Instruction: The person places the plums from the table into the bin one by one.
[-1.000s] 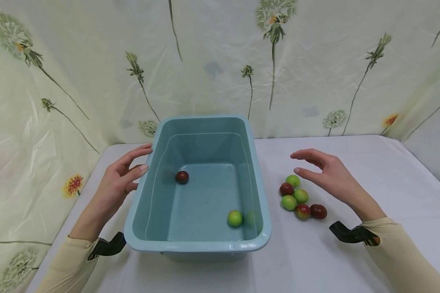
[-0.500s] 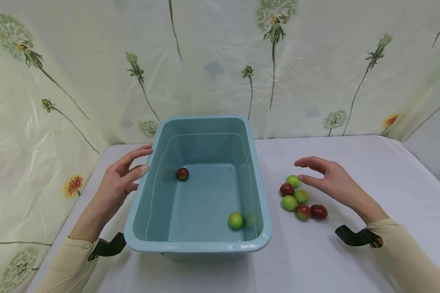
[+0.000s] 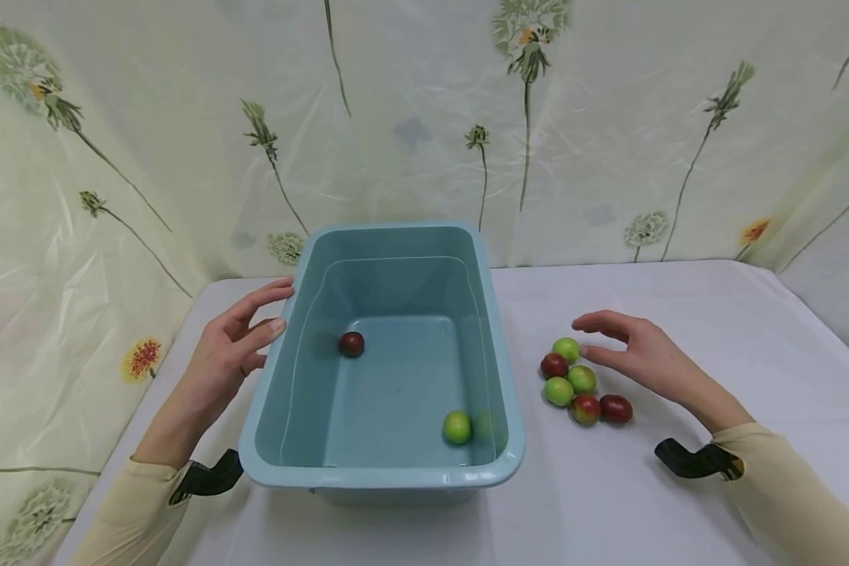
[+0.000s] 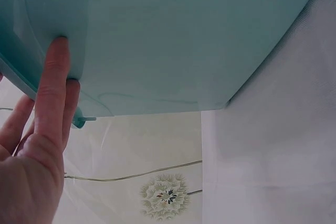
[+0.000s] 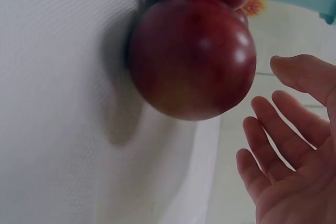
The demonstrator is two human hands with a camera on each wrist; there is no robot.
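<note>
A light blue plastic tub (image 3: 382,476) stands on the white-covered table. Inside it lie a dark red plum (image 3: 351,343) near the left wall and a green plum (image 3: 457,427) at the front right. My left hand (image 3: 229,346) touches the tub's left rim; the left wrist view shows straight fingers (image 4: 51,87) against its outer wall. To the tub's right, several red and green plums sit in a cluster. My right hand (image 3: 644,354), fingers spread and holding nothing, hovers beside the cluster's green plum (image 3: 566,349). A red plum (image 5: 191,56) looms large in the right wrist view.
White cloth covers the table (image 3: 679,503). A flower-printed sheet (image 3: 410,110) hangs behind and along the left side. Black wrist mounts (image 3: 689,458) stick out from both beige sleeves (image 3: 785,487).
My right hand has moved a little down and to the right, closer beside the cluster. The green plum in the tub has shifted slightly right. My left hand stays at the rim.
</note>
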